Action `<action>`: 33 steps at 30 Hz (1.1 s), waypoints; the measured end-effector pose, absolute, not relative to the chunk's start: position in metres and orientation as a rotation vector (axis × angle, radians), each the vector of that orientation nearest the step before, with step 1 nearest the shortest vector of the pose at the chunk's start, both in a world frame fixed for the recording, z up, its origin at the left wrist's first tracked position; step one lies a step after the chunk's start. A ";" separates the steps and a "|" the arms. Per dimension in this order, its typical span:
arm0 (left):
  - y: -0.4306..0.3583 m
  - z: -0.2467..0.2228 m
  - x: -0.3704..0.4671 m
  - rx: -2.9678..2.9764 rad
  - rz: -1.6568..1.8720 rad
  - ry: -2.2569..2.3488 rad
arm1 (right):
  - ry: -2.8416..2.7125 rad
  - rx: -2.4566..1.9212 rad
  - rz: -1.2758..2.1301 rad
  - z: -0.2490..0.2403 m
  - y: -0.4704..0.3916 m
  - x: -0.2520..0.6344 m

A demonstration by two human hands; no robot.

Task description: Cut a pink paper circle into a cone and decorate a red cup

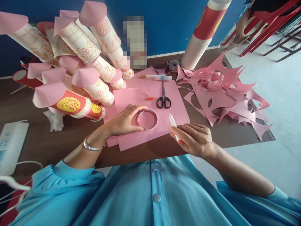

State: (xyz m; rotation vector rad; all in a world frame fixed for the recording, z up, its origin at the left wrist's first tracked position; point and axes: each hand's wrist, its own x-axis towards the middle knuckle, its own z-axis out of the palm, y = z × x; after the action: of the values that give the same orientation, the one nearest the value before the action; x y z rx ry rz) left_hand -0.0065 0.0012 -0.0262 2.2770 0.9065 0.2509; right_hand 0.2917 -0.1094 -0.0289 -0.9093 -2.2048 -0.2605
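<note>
My left hand [124, 121] curves its thumb and fingers around the left side of a thin silvery ring [156, 121], which lies flat on pink paper [128, 138]. Between the thumb and fingers of my right hand [197, 138] is a white marker [172, 120], its uncapped reddish tip pointing up and away from me, right of the ring. An orange cap [149, 98] rests on the paper beyond the ring. Black-handled scissors [163, 101] lie closed beside it, blades away from me. Farther back are an orange-tipped white marker [147, 76] and a small white tube [166, 78].
Paper-cup towers with pink cone tops [87, 77] crowd the left. Cut pink paper scraps [223, 100] cover the right side. Behind them stand stacked cups [197, 47] and a tape roll [174, 65]. A white power strip [14, 141] is far left; another person's leg [242, 28] shows top right.
</note>
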 end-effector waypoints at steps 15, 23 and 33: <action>0.003 -0.029 -0.009 2.301 0.249 0.885 | -2.200 -0.910 -0.271 -0.030 -0.110 0.291; 0.014 -0.018 -0.019 2.283 0.329 0.786 | -2.153 -0.918 -0.191 -0.022 -0.111 0.297; 0.020 -0.028 -0.022 2.253 0.571 0.923 | -2.209 -0.775 -0.133 0.007 -0.100 0.258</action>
State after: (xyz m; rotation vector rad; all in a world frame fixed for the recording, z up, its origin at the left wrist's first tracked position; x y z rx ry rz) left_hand -0.0216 0.0203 -0.0284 2.2526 0.9234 0.5710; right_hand 0.2585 -0.0996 0.0066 -0.7748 -2.2093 -0.1335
